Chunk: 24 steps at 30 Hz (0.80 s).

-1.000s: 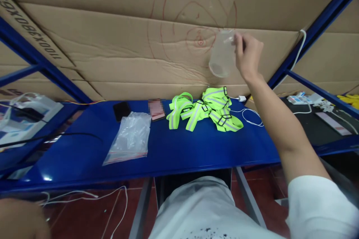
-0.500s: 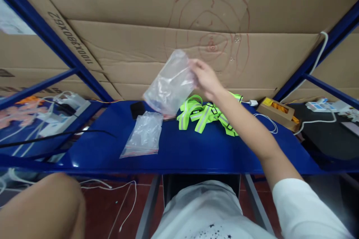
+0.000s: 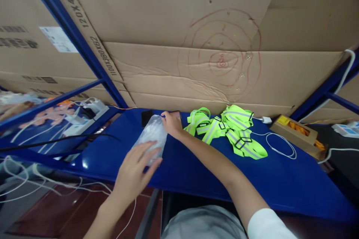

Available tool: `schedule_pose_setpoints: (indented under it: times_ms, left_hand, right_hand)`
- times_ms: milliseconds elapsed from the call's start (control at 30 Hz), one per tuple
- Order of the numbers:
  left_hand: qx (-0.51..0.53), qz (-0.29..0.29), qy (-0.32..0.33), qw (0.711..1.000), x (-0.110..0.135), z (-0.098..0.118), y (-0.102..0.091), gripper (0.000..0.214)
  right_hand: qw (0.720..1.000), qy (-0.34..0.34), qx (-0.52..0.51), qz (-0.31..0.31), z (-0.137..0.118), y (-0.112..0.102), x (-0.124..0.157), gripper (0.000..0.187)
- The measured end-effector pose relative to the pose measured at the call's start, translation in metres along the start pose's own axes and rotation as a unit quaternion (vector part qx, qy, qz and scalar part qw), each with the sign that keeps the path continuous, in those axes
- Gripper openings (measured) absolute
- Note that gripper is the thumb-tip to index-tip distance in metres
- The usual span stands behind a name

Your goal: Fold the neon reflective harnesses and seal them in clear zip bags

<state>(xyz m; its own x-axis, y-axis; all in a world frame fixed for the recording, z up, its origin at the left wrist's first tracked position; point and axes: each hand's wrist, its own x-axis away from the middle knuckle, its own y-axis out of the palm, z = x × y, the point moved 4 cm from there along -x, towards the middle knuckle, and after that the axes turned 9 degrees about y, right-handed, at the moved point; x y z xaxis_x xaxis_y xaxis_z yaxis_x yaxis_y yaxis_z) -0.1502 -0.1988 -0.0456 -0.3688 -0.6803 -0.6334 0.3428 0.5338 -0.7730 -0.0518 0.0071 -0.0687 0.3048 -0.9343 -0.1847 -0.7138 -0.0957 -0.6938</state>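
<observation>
At the left of the blue table, clear plastic bags (image 3: 153, 131) lie in a loose stack. My right hand (image 3: 171, 124) has its fingers closed on the far upper edge of the top bag. Over the near end of the bags, my left hand (image 3: 137, 168) is open with its fingers apart; whether it touches the plastic I cannot tell. Bright yellow-green reflective straps (image 3: 224, 127) with black buckles sit in a heap to the right of my right hand. A small dark flat object (image 3: 146, 118) is just beyond the bags.
A cardboard box (image 3: 297, 134) with orange contents stands at the right, near a coiled white cable (image 3: 280, 145). Cardboard panels (image 3: 174, 67) rise behind the table (image 3: 196, 171). Blue frame bars, a white power strip (image 3: 86, 117) and cables occupy the left.
My right hand has brought the raised plastic bag down onto the other bags. My left hand has come in over them from below. The view has shifted a little.
</observation>
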Motion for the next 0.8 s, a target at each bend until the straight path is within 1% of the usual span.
schedule_pose_setpoints:
  times_ms: [67, 133, 200, 233, 267, 333, 433, 500, 600, 667, 733, 800]
  left_hand:
    - [-0.056, -0.028, -0.024, 0.998, 0.005, -0.021, 0.018, 0.043]
    - [-0.105, -0.081, -0.060, 0.989, 0.015, -0.039, 0.041, 0.052]
    - [-0.115, -0.141, -0.094, 0.979, 0.030, -0.049, 0.066, 0.055]
    - [-0.112, -0.165, -0.110, 0.974, 0.038, -0.052, 0.077, 0.056]
    - [-0.109, -0.184, -0.126, 0.969, 0.046, -0.053, 0.087, 0.057]
    - [-0.106, -0.202, -0.148, 0.962, 0.059, -0.052, 0.102, 0.059]
    - [-0.098, -0.207, -0.167, 0.959, 0.069, -0.053, 0.112, 0.058]
    - [-0.076, -0.209, -0.185, 0.957, 0.069, -0.055, 0.113, 0.057]
    - [-0.022, -0.189, -0.215, 0.958, 0.064, -0.060, 0.107, 0.055]
    - [0.010, -0.171, -0.222, 0.960, 0.058, -0.061, 0.098, 0.047]
    - [0.015, -0.147, -0.216, 0.965, 0.052, -0.061, 0.087, 0.040]
    - [-0.005, -0.098, -0.202, 0.974, 0.044, -0.058, 0.073, 0.037]
  right_hand:
    - [0.998, -0.048, 0.029, 0.002, -0.007, 0.002, 0.003, 0.035]
    - [0.992, -0.119, 0.043, -0.010, -0.017, 0.009, 0.009, 0.040]
    - [0.975, -0.195, 0.075, -0.070, -0.024, 0.026, 0.017, 0.045]
    - [0.965, -0.218, 0.098, -0.111, -0.024, 0.038, 0.021, 0.050]
    - [0.955, -0.226, 0.121, -0.151, -0.021, 0.050, 0.024, 0.054]
    - [0.944, -0.207, 0.155, -0.206, -0.009, 0.072, 0.027, 0.060]
    - [0.947, -0.172, 0.155, -0.222, 0.008, 0.091, 0.026, 0.061]
    - [0.950, -0.161, 0.149, -0.222, 0.012, 0.094, 0.024, 0.060]
    - [0.955, -0.156, 0.133, -0.213, 0.006, 0.085, 0.023, 0.059]
    - [0.962, -0.160, 0.117, -0.189, 0.002, 0.069, 0.028, 0.059]
    - [0.967, -0.183, 0.101, -0.147, 0.003, 0.043, 0.041, 0.060]
    - [0.965, -0.227, 0.097, -0.091, 0.012, 0.007, 0.059, 0.061]
